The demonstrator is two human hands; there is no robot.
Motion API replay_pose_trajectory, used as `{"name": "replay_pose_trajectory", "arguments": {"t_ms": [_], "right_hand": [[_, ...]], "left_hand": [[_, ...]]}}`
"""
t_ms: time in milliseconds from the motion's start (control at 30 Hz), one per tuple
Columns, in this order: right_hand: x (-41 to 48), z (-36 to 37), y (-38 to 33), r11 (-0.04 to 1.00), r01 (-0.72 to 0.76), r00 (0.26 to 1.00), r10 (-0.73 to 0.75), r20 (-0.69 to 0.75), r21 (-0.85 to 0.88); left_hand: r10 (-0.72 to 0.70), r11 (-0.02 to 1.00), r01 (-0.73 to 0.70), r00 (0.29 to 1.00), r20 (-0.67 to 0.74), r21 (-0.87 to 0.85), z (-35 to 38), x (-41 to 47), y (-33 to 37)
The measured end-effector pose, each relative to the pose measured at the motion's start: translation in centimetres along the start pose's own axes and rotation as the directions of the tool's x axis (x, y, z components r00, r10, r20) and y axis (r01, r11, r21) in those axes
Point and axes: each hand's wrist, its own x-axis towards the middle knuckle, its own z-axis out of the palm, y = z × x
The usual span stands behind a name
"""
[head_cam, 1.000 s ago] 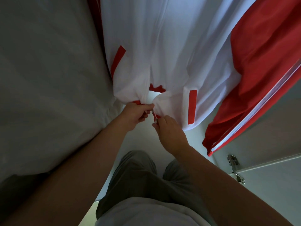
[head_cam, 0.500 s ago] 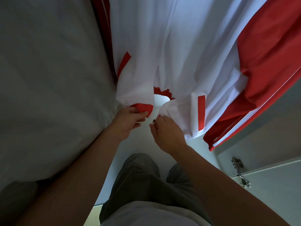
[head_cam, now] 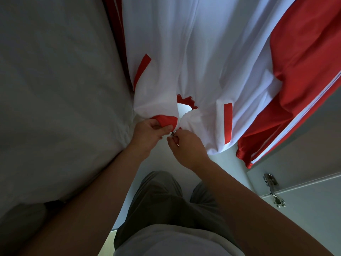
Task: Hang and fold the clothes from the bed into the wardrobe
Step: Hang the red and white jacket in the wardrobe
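Left hand (head_cam: 147, 134): curled round red hem (head_cam: 165, 120) of jacket (head_cam: 203, 58), hanging just above fingertips.
Right hand (head_cam: 187, 147): pinching zipper slider (head_cam: 173, 134).
Change: hem halves, apart half a second ago, now meeting between fingertips.
Meaning: zip engagement probably next.

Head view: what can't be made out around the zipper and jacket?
All head view.
- Zipper pull: tiny, mostly covered by right hand pinching it; whether the two sides are engaged is unclear.
- White jacket: top and any hanger cut off by upper edge.
- Left hand: fingertips hidden behind red hem.
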Motion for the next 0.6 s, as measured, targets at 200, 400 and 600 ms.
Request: {"name": "replay_pose_trajectory", "arguments": {"t_ms": [200,400,600], "right_hand": [[-0.13,-0.31,-0.12,1.000,0.005,1.000,-0.006,0.028,0.023],[-0.21,-0.49,-0.01,1.000,0.007,0.999,-0.006,0.039,-0.022],[-0.25,-0.57,-0.09,1.000,0.020,1.000,-0.019,0.023,-0.019]], "left_hand": [[0.002,0.996,0.002,0.999,0.048,-0.089,-0.22,0.10,-0.24],[0.018,0.999,-0.017,0.999,0.032,-0.049,-0.10,0.10,0.09],[0.088,0.993,-0.088,0.996,0.015,0.080,0.06,-0.26,0.57]]}}
